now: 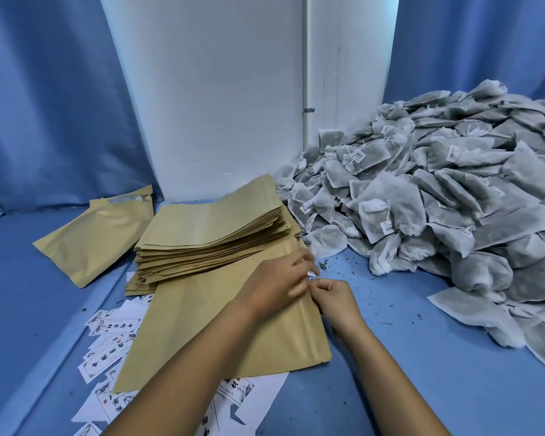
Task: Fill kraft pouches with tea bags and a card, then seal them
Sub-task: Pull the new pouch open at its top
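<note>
A kraft pouch (202,328) lies flat on the blue table in front of me, its zip edge toward the right. My left hand (277,281) rests on its upper right corner, fingers blurred at the mouth edge. My right hand (335,302) pinches that same edge just beside the left, fingers curled. A stack of empty kraft pouches (214,228) sits behind it. A big heap of grey tea bags (438,196) fills the right side. Printed cards (107,350) lie scattered under and left of the pouch.
One filled-looking kraft pouch (98,237) lies apart at the left. Blue curtains (44,105) and a white wall (217,89) close off the back. Loose tea crumbs dot the blue table (375,357) between pouch and heap.
</note>
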`<move>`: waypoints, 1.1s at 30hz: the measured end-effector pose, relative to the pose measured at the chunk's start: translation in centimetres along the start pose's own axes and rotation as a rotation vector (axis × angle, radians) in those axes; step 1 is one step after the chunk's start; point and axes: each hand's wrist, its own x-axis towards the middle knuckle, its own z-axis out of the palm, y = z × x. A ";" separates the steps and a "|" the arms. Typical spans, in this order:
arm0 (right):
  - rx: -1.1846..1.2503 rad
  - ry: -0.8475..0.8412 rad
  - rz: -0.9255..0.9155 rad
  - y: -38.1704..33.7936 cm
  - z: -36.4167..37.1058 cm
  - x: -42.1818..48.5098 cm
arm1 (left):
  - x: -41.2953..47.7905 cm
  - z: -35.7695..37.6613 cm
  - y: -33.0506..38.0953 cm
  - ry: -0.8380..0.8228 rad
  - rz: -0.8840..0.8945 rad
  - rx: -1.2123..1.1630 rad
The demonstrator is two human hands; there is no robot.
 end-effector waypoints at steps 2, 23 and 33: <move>0.088 0.013 0.043 -0.4 -0.2 -0.1 | 0.3 -0.2 0.0 -0.041 0.086 0.029; -0.031 0.109 0.119 -1.6 -0.3 0.1 | 2.0 1.0 0.3 0.260 -0.009 -0.135; -0.755 0.147 -0.555 -4.5 1.4 -0.7 | 3.8 -2.2 0.2 0.231 0.023 -0.073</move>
